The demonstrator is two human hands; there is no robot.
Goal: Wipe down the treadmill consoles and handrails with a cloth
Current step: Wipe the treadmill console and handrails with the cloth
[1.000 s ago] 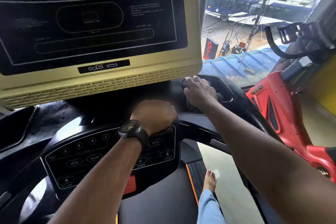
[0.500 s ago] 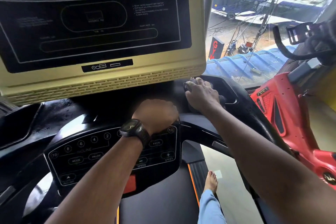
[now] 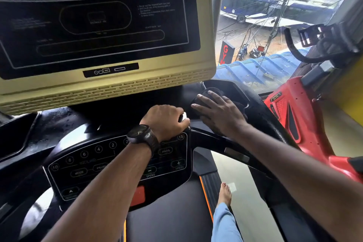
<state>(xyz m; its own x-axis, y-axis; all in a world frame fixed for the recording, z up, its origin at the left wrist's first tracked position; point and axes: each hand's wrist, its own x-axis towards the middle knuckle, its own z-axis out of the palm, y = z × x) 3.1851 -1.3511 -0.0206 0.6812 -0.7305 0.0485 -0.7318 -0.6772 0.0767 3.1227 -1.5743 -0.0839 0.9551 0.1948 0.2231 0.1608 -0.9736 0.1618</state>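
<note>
1. Cloth [image 3: 211, 94]: dark, bunched on the black console deck just right of the display's lower corner, at the edge of the right-hand tray recess [image 3: 231, 88]
2. Right hand [image 3: 220, 114]: spread flat, fingers extended, palm pressing down on the cloth; not curled around it
3. Left hand [image 3: 167, 121]: closed in a fist around a grip bar [image 3: 183, 119] at the top right corner of the keypad; only a pale sliver of the bar visible by the thumb
4. Dark wristwatch [image 3: 142, 136] on the left wrist, forearm lying across the keypad panel [image 3: 117, 163] marked with numbers, MODE, PAUSE, PROG and SPEED keys
5. Display screen [image 3: 94, 19]: dark and unlit, in a cream housing [image 3: 110, 92] with slotted vents, above both hands
6. Curved black handrail [image 3: 225, 143] running under the right forearm
7. Red machine [image 3: 306, 124] to the right, near the window
8. Bare foot [image 3: 225, 194] and blue trouser leg [image 3: 225, 224] beside the belt's orange edge
</note>
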